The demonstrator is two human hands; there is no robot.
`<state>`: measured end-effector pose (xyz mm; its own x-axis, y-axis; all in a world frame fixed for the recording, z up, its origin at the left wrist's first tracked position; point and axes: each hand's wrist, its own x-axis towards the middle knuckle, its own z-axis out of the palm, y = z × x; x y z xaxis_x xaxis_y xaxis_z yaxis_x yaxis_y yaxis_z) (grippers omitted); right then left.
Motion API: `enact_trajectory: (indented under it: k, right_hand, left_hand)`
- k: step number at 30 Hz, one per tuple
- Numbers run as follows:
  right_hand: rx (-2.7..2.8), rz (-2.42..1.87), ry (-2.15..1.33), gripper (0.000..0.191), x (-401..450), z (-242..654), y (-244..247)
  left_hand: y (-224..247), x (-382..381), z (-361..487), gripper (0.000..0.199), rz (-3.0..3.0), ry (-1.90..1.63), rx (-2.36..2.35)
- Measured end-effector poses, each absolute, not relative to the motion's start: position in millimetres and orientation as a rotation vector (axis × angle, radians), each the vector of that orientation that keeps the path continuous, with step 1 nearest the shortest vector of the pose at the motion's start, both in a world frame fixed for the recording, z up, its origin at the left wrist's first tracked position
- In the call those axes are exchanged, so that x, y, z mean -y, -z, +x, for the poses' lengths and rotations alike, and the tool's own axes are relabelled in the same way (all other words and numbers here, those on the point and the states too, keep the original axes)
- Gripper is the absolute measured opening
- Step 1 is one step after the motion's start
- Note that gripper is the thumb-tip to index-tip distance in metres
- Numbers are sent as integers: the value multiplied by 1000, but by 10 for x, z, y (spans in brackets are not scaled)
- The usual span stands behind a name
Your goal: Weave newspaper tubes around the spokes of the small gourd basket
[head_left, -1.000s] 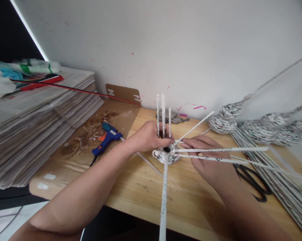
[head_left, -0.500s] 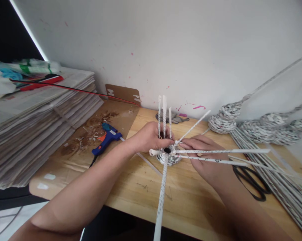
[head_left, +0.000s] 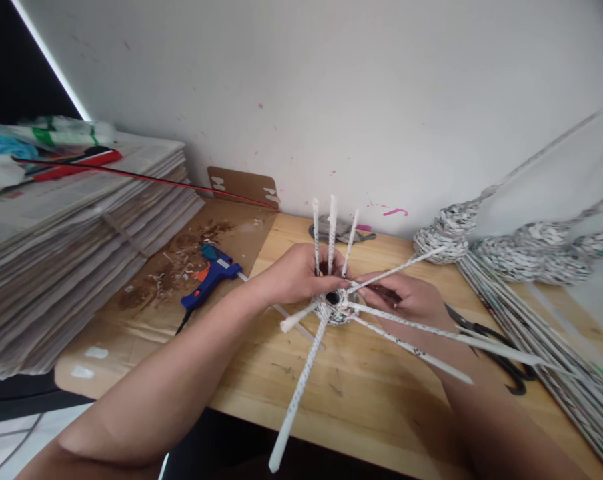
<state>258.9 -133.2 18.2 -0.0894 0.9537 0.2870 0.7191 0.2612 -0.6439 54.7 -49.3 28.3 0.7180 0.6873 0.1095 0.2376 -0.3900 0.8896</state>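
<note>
A small round woven piece (head_left: 337, 315) of rolled newspaper tubes stands on the wooden table, with a dark hole at its top. Several paper tubes stick out around it: some point up at the back, and one front tube (head_left: 297, 393) reaches toward me. My left hand (head_left: 301, 272) is closed on the back left of the piece, thumb along its rim and fingers partly hidden behind. On the right side, my right hand (head_left: 409, 297) pinches close to the rim, where a slanting tube (head_left: 399, 270) passes over it. Just what its fingertips hold is hidden.
A blue glue gun (head_left: 211, 279) lies on stained cardboard (head_left: 146, 313) at left, before stacked newspapers (head_left: 131, 220). Black-handled scissors (head_left: 501, 360) and a bundle of paper tubes (head_left: 541, 347) lie at right. Finished woven pieces (head_left: 441, 243) stand against the wall.
The woven piece has turned a little: its right-hand tubes swung toward me and the front tube swung left. The back tubes now fan out more. Both hands stay at the rim.
</note>
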Motion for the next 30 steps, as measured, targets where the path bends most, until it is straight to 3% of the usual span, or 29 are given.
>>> enact_trajectory:
  k: [12, 19, 30]
  right_hand:
    - [1940, -1536, -199, 17, 1396, 2513, -255]
    - [1940, -1556, -342, 15, 1399, 2502, -296]
    - [2012, -1509, -146, 9, 1472, 2459, -283]
  left_hand:
    - [-289, 558, 578, 11, 1861, -598, -657]
    - [-247, 495, 572, 13, 1889, -581, -692]
    - [-233, 494, 579, 8, 1895, -616, -712]
